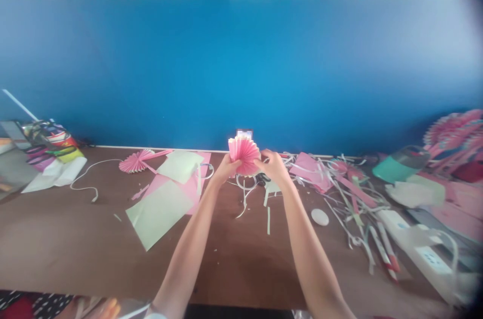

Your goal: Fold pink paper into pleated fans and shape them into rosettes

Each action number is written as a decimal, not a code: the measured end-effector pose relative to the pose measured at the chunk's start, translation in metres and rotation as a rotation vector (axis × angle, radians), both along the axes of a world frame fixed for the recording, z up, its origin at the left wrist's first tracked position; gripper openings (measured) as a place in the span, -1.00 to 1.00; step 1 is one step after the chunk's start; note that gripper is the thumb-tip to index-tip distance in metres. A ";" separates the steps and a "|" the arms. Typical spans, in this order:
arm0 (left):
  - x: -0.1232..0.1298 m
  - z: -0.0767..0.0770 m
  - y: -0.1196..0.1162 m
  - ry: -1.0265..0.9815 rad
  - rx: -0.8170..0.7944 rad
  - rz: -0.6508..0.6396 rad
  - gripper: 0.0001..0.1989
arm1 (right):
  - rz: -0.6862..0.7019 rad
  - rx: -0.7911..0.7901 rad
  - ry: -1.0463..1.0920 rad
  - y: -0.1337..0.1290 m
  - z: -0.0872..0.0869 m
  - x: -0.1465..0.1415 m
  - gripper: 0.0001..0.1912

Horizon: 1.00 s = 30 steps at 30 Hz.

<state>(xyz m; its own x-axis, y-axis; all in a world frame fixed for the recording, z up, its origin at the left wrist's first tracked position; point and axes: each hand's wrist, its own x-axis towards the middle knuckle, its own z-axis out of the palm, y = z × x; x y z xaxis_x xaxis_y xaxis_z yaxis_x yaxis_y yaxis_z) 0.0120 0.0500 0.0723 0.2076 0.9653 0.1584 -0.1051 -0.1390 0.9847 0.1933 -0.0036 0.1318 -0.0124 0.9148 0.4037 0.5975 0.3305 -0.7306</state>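
A pink pleated paper fan (244, 155) is held up over the table, between my two hands. My left hand (225, 168) grips its left side, thumb across the folds. On the other side my right hand (272, 165) pinches the right edge of the fan with thumb and fingers. The pleats spread upward from the low middle. Beneath the hands lie thin white strips and a cord (245, 198), partly hidden by the fan. Another pink paper fan (136, 162) with a strip attached lies to the left, near the back edge.
Pale green sheets (160, 213) overlap a pink sheet (194, 193) left of my arms. Right stand paper scraps (350, 198), a white oval object (320, 217), pens (383, 253), a power strip (418, 248) and stacked pink fans (456, 133). A blue partition (241, 67) rises behind.
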 end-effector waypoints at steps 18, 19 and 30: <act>-0.008 0.008 -0.005 -0.246 -0.099 -0.220 -0.61 | -0.013 -0.164 0.275 0.005 -0.013 0.000 -0.73; -0.007 0.010 -0.005 -0.252 -0.102 -0.224 -0.60 | -0.007 -0.172 0.275 0.005 -0.013 0.001 -0.71; -0.004 0.023 -0.009 -0.398 -0.078 -0.244 -0.57 | -0.260 -0.060 0.228 0.019 -0.022 0.032 -0.70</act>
<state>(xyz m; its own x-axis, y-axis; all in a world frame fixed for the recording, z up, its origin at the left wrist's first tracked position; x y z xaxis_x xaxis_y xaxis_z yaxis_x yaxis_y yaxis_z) 0.0081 0.0407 0.0949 0.3673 0.9082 0.2006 -0.4970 0.0094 0.8677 0.2248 0.0152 0.1096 0.3085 0.8975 0.3150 0.4752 0.1414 -0.8684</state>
